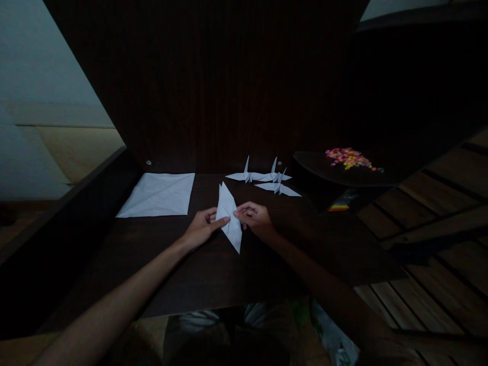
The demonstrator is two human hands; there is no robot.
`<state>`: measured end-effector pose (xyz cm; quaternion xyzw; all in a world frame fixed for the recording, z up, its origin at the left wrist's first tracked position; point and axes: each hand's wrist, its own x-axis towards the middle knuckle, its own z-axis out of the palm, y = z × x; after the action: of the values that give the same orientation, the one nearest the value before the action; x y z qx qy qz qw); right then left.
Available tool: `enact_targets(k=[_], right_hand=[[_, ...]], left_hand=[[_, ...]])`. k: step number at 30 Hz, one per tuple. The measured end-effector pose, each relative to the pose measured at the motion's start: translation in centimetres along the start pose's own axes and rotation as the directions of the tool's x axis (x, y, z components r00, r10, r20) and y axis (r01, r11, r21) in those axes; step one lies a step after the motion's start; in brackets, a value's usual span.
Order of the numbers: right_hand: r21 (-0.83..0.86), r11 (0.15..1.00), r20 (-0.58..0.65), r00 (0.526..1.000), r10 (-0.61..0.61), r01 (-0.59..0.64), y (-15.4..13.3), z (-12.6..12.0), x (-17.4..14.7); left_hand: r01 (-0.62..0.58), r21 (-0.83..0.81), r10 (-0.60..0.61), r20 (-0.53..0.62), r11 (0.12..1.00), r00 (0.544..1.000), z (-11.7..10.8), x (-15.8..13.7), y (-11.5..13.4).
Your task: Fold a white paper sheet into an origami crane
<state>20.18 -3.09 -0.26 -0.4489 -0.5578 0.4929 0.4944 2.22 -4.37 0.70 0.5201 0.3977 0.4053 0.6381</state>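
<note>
A white sheet of paper folded into a long diamond (227, 203) is held upright between my hands, with one point up and one down. My left hand (206, 223) pinches its left side, thumb lying across the front face. On the opposite edge, my right hand (256, 218) grips the paper between thumb and curled fingers. The top of the diamond shows two separate tips. Behind it on the dark table (171, 274) stand three white paper cranes (279, 188) with raised necks. To the left lies a flat creased white sheet (160, 195).
A dark rounded shelf (316, 168) at the right carries a heap of small colourful pieces (351, 157). Under it sits something with a rainbow-striped edge (339, 207). A tall dark panel (213, 86) rises behind the table, and a low side board (68, 203) bounds the left.
</note>
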Motion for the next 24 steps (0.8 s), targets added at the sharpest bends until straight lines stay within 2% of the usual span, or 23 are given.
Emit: enact_targets(k=[4, 6, 8, 11, 14, 24], right_hand=[[-0.076, 0.992, -0.078, 0.992, -0.102, 0.096, -0.2, -0.2, 0.0], [-0.021, 0.998, -0.053, 0.997, -0.054, 0.053, -0.4, -0.2, -0.1], [0.029, 0.999, 0.040, 0.999, 0.018, -0.020, -0.5, -0.1, -0.2], [-0.010, 0.998, 0.131, 0.990, 0.058, -0.057, -0.7, 0.2, -0.5], [-0.041, 0.998, 0.115, 0.992, 0.046, -0.042, -0.8, 0.5, -0.8], [0.020, 0.997, 0.110, 0.991, 0.070, -0.072, -0.9, 0.5, -1.0]], left_hand=[[-0.035, -0.033, 0.033, -0.070, 0.999, 0.997, 0.0, -0.1, 0.3], [-0.046, -0.029, 0.043, -0.079, 0.999, 0.996, -0.2, -0.1, 0.5], [-0.045, -0.025, 0.044, -0.061, 0.999, 0.997, -0.3, -0.2, 0.6], [-0.039, 0.002, 0.039, -0.028, 0.999, 0.999, -0.4, -0.3, 0.7], [-0.042, 0.033, 0.042, -0.013, 0.999, 0.999, -0.4, -0.4, 0.7], [-0.024, 0.027, 0.024, -0.008, 0.999, 1.000, -0.2, -0.6, 1.0]])
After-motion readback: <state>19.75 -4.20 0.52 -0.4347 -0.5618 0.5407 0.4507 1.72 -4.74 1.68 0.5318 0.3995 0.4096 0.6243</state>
